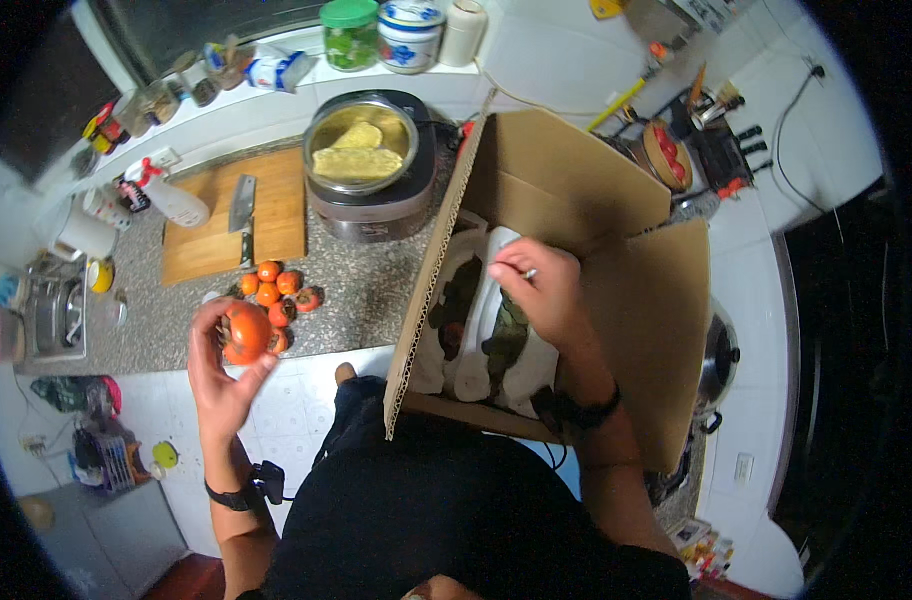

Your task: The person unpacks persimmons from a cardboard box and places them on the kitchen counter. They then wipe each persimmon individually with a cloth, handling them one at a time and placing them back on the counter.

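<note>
My left hand (219, 360) is curled around an orange-red persimmon (247, 332) in front of the counter's edge. Several more persimmons (267, 293) lie grouped on the granite counter just beyond it. An opened cardboard box (636, 330) stands to the right, flaps up. Over its inside is my right hand (538, 289), thumb and fingers drawn together near a white molded liner (474, 352); whether they grip anything is unclear. A small pale glint shows at the fingers. Dark green leaves (507, 337) lie in the liner's hollows, and a dim reddish thing (450, 339) sits among them.
A kitchen knife (243, 217) rests on a wooden cutting board (279, 202), beside a spray bottle (172, 199). Behind is a cooker (373, 214) bearing a metal bowl (407, 161) of yellow food. A sink (47, 345) is far left; a lidded pot (718, 356) stands right of the box.
</note>
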A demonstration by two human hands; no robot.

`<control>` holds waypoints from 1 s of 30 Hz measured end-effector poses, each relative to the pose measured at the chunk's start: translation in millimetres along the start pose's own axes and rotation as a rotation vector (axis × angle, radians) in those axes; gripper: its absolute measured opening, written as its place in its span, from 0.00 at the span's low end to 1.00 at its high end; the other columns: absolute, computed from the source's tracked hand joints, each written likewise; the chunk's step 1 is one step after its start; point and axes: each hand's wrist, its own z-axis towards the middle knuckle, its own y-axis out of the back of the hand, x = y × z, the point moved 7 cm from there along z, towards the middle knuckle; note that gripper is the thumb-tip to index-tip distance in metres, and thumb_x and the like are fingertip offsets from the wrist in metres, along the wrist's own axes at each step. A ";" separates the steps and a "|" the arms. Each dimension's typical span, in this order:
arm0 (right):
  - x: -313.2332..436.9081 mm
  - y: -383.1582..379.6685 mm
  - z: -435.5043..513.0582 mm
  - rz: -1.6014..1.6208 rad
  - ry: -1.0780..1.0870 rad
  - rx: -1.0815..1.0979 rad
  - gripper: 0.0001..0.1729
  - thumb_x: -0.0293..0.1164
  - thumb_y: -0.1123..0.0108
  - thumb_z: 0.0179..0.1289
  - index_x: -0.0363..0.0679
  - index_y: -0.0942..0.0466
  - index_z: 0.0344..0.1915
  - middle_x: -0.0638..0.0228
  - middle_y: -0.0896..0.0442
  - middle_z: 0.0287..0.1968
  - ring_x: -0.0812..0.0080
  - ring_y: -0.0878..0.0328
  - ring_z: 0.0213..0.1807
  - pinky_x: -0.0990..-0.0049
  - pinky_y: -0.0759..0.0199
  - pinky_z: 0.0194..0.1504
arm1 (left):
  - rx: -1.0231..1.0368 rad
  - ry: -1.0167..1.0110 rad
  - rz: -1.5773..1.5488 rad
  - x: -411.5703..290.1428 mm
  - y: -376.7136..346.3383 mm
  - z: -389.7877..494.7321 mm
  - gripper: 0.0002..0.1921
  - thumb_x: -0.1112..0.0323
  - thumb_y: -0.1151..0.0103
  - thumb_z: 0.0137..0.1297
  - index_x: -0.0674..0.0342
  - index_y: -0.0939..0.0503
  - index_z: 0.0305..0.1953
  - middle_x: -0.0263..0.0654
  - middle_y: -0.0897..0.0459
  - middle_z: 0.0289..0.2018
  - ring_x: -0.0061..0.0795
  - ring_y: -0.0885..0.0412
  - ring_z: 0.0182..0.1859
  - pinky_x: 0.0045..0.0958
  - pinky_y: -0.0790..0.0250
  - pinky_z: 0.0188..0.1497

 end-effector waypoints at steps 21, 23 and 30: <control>-237.0 -146.7 -55.4 -0.821 -0.037 0.272 0.12 0.38 0.40 0.57 0.43 0.16 0.31 0.60 0.15 0.31 0.55 0.19 0.35 0.60 0.29 0.42 | 0.323 0.082 1.094 259.5 -109.7 -51.8 0.29 0.60 0.32 0.53 0.50 0.26 0.59 0.32 0.21 0.55 0.42 0.30 0.61 0.50 0.46 0.65; -205.1 -118.4 -39.1 -0.567 -0.080 0.350 0.15 0.35 0.35 0.57 0.36 0.20 0.40 0.50 0.16 0.33 0.53 0.17 0.36 0.65 0.25 0.39 | 0.334 0.061 1.093 261.9 -109.9 -52.8 0.30 0.60 0.32 0.53 0.49 0.27 0.60 0.33 0.23 0.56 0.42 0.31 0.62 0.51 0.46 0.66; -98.5 -52.5 -42.1 1.001 -0.425 0.346 0.35 0.28 0.38 0.65 0.39 0.40 0.69 0.64 0.27 0.58 0.68 0.26 0.59 0.66 0.28 0.57 | 0.242 0.048 1.129 263.9 -92.1 -54.3 0.30 0.62 0.34 0.55 0.49 0.28 0.62 0.38 0.26 0.55 0.46 0.32 0.62 0.53 0.46 0.66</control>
